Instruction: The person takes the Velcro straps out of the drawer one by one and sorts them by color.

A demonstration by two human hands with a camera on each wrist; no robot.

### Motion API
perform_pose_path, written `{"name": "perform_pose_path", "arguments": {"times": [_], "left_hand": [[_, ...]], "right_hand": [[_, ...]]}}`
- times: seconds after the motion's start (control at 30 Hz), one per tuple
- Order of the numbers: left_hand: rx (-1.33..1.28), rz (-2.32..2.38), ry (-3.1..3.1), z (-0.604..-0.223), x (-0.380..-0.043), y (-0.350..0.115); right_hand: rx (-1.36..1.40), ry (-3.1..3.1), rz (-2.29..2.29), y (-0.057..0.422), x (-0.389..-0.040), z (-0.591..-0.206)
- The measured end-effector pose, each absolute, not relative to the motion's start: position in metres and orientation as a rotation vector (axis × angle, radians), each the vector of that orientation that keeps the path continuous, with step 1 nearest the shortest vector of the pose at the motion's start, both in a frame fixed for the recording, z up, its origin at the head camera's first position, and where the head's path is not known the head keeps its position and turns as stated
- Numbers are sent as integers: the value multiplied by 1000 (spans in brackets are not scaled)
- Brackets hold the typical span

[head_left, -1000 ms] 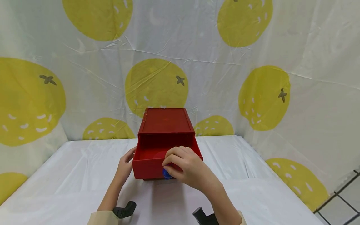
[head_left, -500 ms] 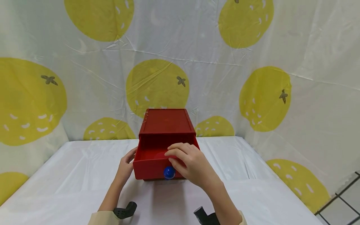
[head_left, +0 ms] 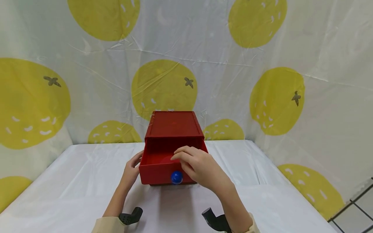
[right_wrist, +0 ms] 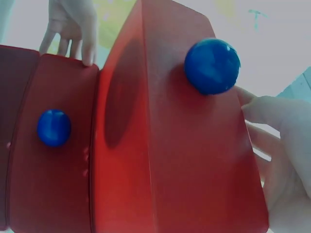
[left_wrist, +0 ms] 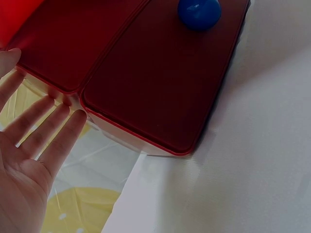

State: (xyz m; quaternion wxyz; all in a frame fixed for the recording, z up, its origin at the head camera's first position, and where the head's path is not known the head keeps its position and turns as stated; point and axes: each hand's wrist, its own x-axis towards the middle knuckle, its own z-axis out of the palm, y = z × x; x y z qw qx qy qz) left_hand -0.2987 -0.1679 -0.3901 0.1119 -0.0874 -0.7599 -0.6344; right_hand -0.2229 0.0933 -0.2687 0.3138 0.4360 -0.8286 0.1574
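A red drawer box (head_left: 176,124) stands on the white-covered table with its upper drawer (head_left: 155,174) pulled out. On that drawer's front is a round blue knob (head_left: 176,177). My left hand (head_left: 129,171) steadies the box's left side; in the left wrist view its fingers (left_wrist: 60,141) are fairly straight, their tips against the side. My right hand (head_left: 201,166) hovers at the drawer's right front, fingers loosely bent over the rim and off the knob. In the right wrist view, the drawer front (right_wrist: 194,155) partly hides those fingertips.
A lower drawer with its own blue knob (right_wrist: 54,127) sits beneath the pulled-out one. Behind the table (head_left: 87,181) hangs a white curtain (head_left: 215,64) with yellow fruit prints. A dark grid (head_left: 361,207) shows at the lower right.
My right hand has let go of the blue knob and shifted slightly up and right, leaving the knob in full sight. The drawer and my left hand look unchanged.
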Motion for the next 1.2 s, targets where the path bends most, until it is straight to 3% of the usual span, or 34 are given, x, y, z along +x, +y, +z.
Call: {"name": "perform_pose_path", "arguments": {"times": [0.2,0.73,1.2], "left_hand": [[-270,-1849,-2222,-390,-298,-168],[-254,-1863,-2213,-392,-298,-168],[-289,-1863,-2198,-392,-300,-168]], "right_hand": [[1210,-2360,464,98,-230,-256],[1488,-2734,1115,102,-277,-245],[1456,-3043,845,98,-287,-247]]}}
